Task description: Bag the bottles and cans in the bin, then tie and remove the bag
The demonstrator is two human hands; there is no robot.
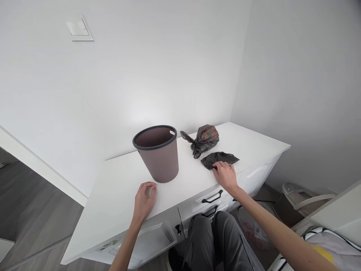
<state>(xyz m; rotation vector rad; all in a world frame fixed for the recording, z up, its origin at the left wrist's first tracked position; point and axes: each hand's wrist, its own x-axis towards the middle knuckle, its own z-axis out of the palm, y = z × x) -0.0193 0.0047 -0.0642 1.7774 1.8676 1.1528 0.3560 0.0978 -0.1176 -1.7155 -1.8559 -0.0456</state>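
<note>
A mauve-brown trash bin (pixel 163 162) with a dark rim stands upright on a white cabinet top. Just in front of its base, my left hand (pixel 144 199) rests on the surface. Its fingers and thumb curve loosely around a gap, with nothing visible in them. Over to the right, my right hand (pixel 225 175) has its fingers curled onto the near edge of a folded black plastic bag (pixel 217 158) lying flat. Behind that lies a knotted, filled black garbage bag (pixel 207 138), with something reddish showing through the plastic.
The white cabinet top (pixel 121 203) meets the wall behind and has drawers with black handles (pixel 212 196) at the front. My knees (pixel 217 233) are close against the drawers. A clear plastic bag (pixel 255 226) and a pale appliance (pixel 301 197) are on the floor at right.
</note>
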